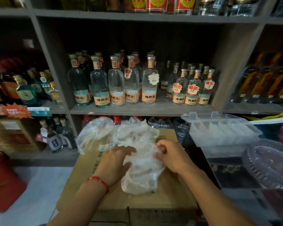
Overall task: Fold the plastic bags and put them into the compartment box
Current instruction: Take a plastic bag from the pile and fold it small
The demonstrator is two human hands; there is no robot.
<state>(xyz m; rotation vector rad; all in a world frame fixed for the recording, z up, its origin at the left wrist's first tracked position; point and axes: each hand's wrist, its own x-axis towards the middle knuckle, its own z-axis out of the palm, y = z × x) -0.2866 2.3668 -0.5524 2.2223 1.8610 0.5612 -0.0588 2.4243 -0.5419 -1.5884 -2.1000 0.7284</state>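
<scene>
A heap of crumpled clear plastic bags (pixel 121 136) lies on top of a brown cardboard box (pixel 153 204). One bag (pixel 142 175) is spread toward me between my hands. My left hand (pixel 116 162), with a red string at the wrist, lies on the bag's left side with fingers stretched over the plastic. My right hand (pixel 168 155) has curled fingers pinching the bag's right edge. The clear compartment box (pixel 222 132) stands open at the right, lid up, with pale folded plastic in several compartments.
Grey shelves full of glass liquor bottles (pixel 131 82) fill the wall behind. A clear plastic tray or lid (pixel 268 165) lies at the far right below the compartment box. A red object (pixel 5 183) stands on the floor at the left.
</scene>
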